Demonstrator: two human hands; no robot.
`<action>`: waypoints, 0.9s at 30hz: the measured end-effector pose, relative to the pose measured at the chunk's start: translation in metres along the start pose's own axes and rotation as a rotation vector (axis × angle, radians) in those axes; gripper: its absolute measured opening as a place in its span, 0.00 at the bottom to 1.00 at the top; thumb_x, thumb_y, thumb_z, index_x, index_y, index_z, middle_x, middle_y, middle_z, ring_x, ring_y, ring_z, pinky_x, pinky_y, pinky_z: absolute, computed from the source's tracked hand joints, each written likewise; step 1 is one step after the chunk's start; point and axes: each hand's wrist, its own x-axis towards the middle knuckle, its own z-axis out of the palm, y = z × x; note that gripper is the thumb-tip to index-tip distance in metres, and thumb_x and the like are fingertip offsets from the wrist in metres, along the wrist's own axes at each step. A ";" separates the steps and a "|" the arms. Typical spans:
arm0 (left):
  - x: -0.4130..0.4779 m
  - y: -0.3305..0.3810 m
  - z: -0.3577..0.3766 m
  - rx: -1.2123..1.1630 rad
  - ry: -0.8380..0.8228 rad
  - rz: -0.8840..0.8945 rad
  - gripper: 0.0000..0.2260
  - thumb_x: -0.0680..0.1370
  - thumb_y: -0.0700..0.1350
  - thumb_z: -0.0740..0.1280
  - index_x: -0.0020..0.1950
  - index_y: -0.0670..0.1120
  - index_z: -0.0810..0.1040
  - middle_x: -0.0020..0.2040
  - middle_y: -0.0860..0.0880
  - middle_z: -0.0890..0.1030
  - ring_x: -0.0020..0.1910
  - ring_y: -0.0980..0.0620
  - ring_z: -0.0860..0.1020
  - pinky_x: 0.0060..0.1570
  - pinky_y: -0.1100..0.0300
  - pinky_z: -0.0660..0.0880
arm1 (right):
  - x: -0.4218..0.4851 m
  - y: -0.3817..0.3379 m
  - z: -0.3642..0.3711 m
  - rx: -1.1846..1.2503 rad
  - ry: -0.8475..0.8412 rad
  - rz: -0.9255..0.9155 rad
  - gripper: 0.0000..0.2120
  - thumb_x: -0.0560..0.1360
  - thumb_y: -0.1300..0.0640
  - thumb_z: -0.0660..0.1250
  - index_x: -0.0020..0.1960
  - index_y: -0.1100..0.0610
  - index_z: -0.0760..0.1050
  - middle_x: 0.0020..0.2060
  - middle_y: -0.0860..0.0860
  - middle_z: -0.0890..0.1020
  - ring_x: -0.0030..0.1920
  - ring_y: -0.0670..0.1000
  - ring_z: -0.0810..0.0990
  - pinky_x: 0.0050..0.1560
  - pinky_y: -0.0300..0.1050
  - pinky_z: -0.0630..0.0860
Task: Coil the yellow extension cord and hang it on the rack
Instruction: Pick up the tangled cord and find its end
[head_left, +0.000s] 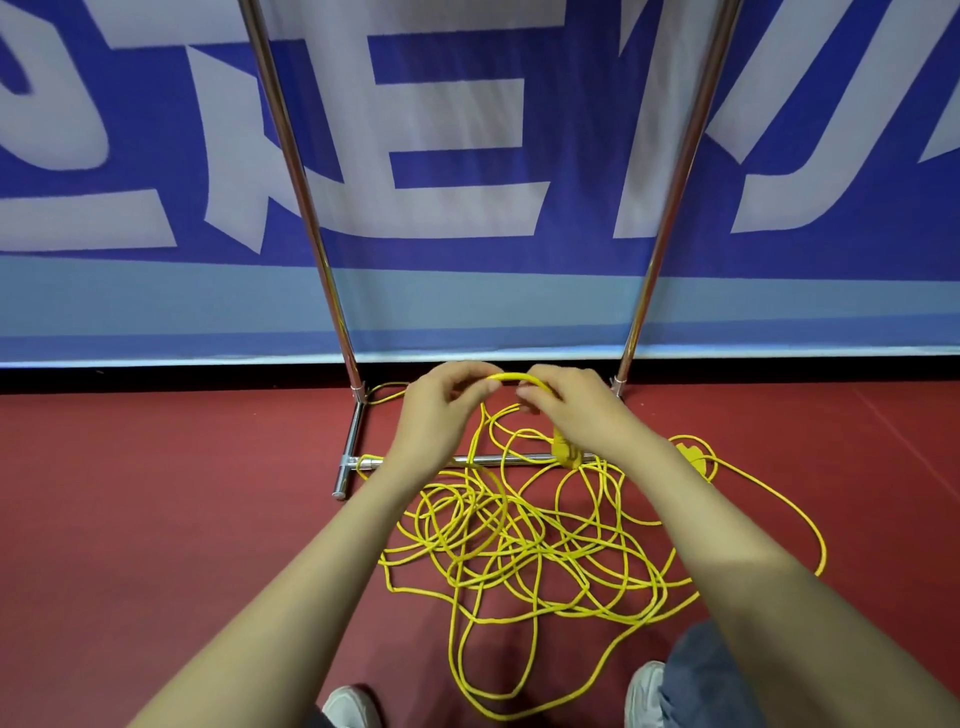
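Head view looks down on both hands raised side by side in front of the rack, whose two chrome uprights stand to either side of them. The left hand and right hand each pinch the yellow extension cord with curled fingers and thumb. A short span of cord runs left to right between them and bows upward.

Nearly all the rest of the cord lies below the hands and nearer the person, as a loose tangle of overlapping loops on the red floor. A few strands rise from it toward the grip. A thicker yellow connector block hangs just under the right hand; whether that hand also holds it I cannot tell.

No orderly coil shows yet, so I judge the coiling barely begun. Slack has to come up and away from the pile, and crossed loops may snag. Both hands are equally near the held span. The rack's top rail is out of view.
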 end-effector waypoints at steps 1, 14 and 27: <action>0.001 -0.002 -0.001 -0.012 -0.024 0.000 0.06 0.76 0.41 0.70 0.47 0.53 0.81 0.42 0.57 0.81 0.41 0.61 0.76 0.46 0.66 0.71 | 0.000 -0.003 -0.004 0.153 0.008 0.020 0.08 0.79 0.58 0.61 0.46 0.59 0.78 0.34 0.50 0.79 0.35 0.46 0.78 0.40 0.38 0.72; 0.005 -0.040 -0.016 -0.257 0.204 -0.384 0.05 0.76 0.35 0.69 0.44 0.43 0.75 0.35 0.45 0.81 0.30 0.54 0.80 0.41 0.52 0.77 | 0.008 0.014 -0.038 0.809 0.317 0.335 0.04 0.76 0.62 0.62 0.47 0.54 0.69 0.35 0.47 0.74 0.32 0.45 0.68 0.38 0.42 0.69; -0.009 -0.049 -0.010 0.198 -0.287 -0.330 0.11 0.74 0.32 0.69 0.48 0.47 0.75 0.42 0.51 0.76 0.36 0.56 0.72 0.36 0.63 0.69 | -0.004 0.041 -0.036 0.511 0.489 0.270 0.04 0.79 0.64 0.59 0.48 0.56 0.70 0.36 0.52 0.77 0.28 0.49 0.74 0.28 0.40 0.76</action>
